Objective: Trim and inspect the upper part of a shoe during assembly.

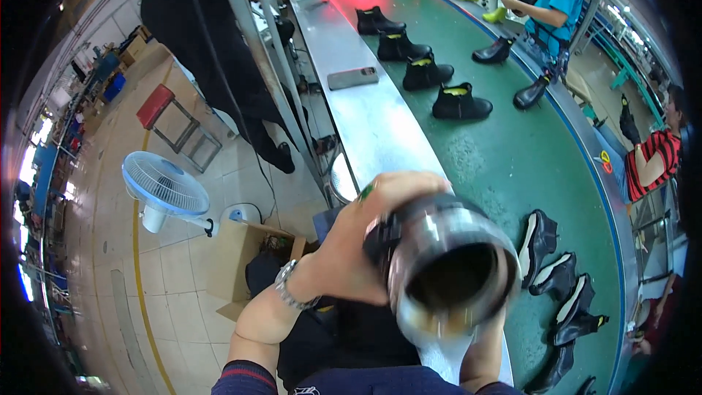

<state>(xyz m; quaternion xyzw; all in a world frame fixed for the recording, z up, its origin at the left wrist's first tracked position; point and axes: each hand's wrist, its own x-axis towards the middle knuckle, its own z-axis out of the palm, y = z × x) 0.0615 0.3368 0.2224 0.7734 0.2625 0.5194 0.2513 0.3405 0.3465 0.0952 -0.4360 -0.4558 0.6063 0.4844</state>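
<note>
Green conveyor worktop (512,153) is carrying black ankle boots (459,102) along its far edge, while the left hand (365,241) is gripping a blurred black boot (446,271) above the near edge; the right hand is hidden, so I cannot tell its state.
</note>
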